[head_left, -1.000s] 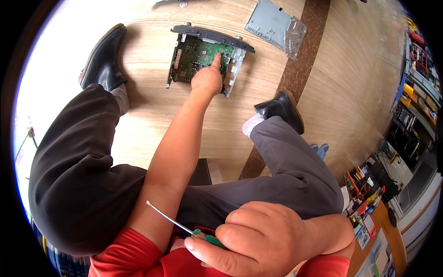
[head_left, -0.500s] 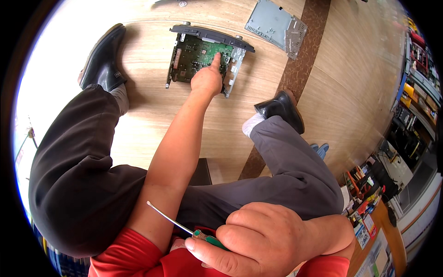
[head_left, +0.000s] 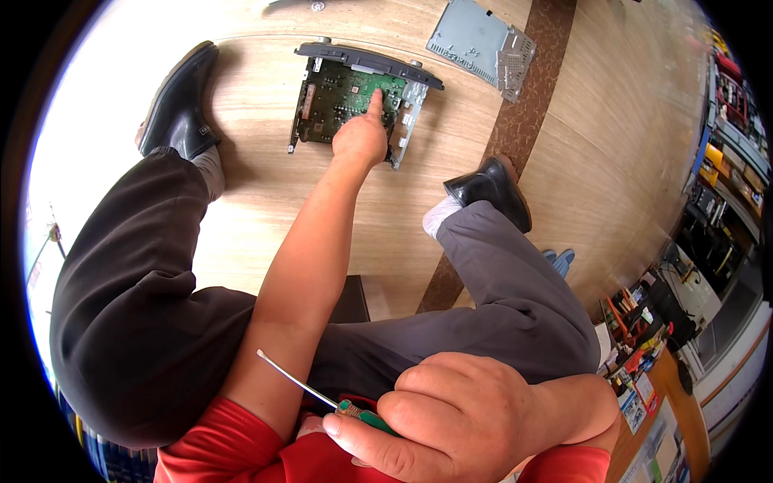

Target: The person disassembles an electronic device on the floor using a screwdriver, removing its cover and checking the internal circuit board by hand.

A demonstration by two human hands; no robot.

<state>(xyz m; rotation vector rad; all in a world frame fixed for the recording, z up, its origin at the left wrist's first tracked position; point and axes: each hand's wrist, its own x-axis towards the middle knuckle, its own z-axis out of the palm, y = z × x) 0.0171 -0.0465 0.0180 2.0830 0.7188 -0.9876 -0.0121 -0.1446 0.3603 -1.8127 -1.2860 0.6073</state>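
Note:
An opened car stereo (head_left: 366, 58) lies on the floor between my feet, its black front panel at the far side. Its green circuit board (head_left: 362, 84) is exposed inside a metal frame. My left hand (head_left: 360, 141) reaches over the near edge, its index finger stretched out with the tip at the board; the other fingers are curled under and mostly hidden. Close to my body, my right hand (head_left: 451, 410) is closed around the green handle of a screwdriver (head_left: 302, 386). The thin metal shaft points up and left, in front of my left upper arm.
A grey metal cover plate (head_left: 471, 40) lies beyond the stereo to the right, partly over a dark brown floor strip (head_left: 535, 76). My black shoes (head_left: 181, 105) flank the stereo. At the right are a wooden desk (head_left: 672, 402) with tools and crowded shelves (head_left: 733, 153).
My left index fingertip has shifted very slightly up and left over the circuit board. My right hand and the screwdriver have stayed in place.

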